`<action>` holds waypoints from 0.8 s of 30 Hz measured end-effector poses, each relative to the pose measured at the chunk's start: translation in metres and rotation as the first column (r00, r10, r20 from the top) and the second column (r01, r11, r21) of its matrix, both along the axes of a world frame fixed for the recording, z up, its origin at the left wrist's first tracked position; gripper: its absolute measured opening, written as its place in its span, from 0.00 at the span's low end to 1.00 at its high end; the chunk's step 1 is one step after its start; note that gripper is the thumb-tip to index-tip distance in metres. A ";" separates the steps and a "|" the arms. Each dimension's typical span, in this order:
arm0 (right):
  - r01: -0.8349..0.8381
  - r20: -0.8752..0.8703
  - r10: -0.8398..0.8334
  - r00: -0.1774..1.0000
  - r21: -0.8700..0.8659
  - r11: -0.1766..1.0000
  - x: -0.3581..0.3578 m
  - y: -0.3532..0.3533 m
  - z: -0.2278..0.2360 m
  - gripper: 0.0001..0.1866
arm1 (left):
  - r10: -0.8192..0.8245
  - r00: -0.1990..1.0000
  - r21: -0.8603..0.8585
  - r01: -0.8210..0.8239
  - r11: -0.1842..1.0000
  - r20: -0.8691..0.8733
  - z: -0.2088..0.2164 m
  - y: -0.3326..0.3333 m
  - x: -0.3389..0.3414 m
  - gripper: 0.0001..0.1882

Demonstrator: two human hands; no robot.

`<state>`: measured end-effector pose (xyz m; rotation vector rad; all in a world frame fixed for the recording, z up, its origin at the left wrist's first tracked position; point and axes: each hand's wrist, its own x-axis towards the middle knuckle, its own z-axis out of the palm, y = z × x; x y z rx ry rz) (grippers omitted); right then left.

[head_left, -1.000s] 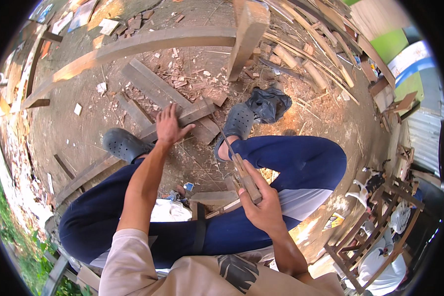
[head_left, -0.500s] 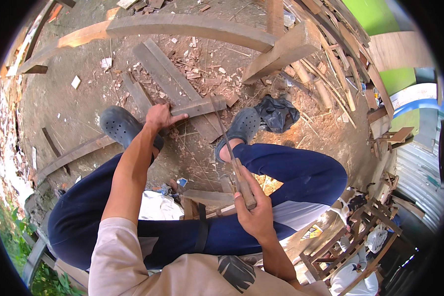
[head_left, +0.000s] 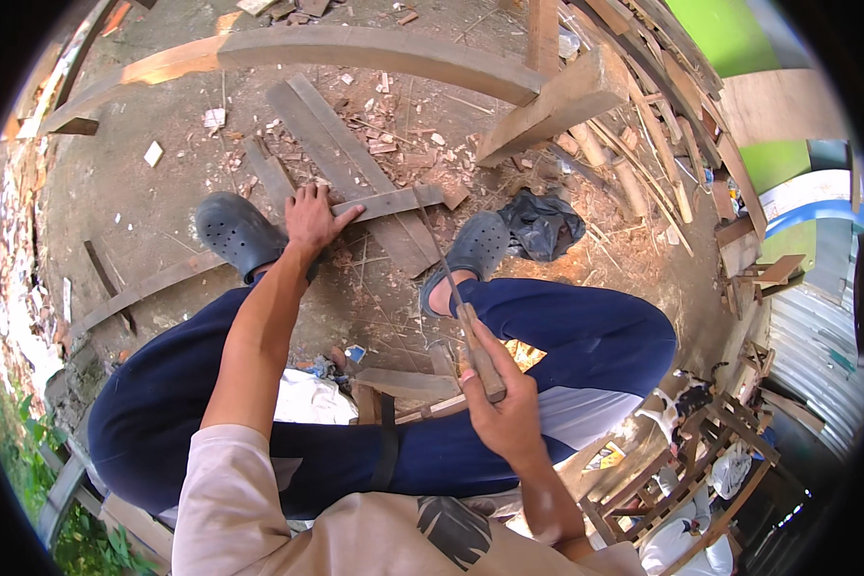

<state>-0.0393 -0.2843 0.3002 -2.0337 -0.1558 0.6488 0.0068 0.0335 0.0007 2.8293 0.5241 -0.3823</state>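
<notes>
The narrow wooden strip [head_left: 398, 202] lies on the ground side, over two boards [head_left: 348, 158], its long axis running roughly from 8 to 2 o'clock. The left grip [head_left: 312, 219] is the nearer one: spread on the strip, thumb pointing toward 2 o'clock; whether its fingertips curl under the far edge I cannot tell. The right grip [head_left: 502, 403] is closed round the wooden handle [head_left: 482, 355]. Its thin blade [head_left: 442, 248] points to 11 o'clock and crosses the strip almost squarely near its 2 o'clock end; contact there is unclear.
</notes>
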 end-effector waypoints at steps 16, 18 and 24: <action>-0.167 -0.263 0.137 0.955 -0.095 0.981 0.034 0.014 0.048 0.10 | 0.413 0.835 -0.059 -0.463 0.884 -0.363 -0.019 0.093 -0.024 0.52; -0.096 -0.281 0.063 0.958 -0.105 0.990 0.025 0.012 0.046 0.10 | 0.383 0.784 -0.142 -0.505 0.851 -0.489 -0.022 0.100 -0.013 0.56; -0.046 -0.260 -0.004 0.966 -0.185 0.982 0.017 0.009 0.046 0.08 | 0.485 0.742 -0.193 -0.618 0.762 -0.462 -0.057 0.090 -0.010 0.53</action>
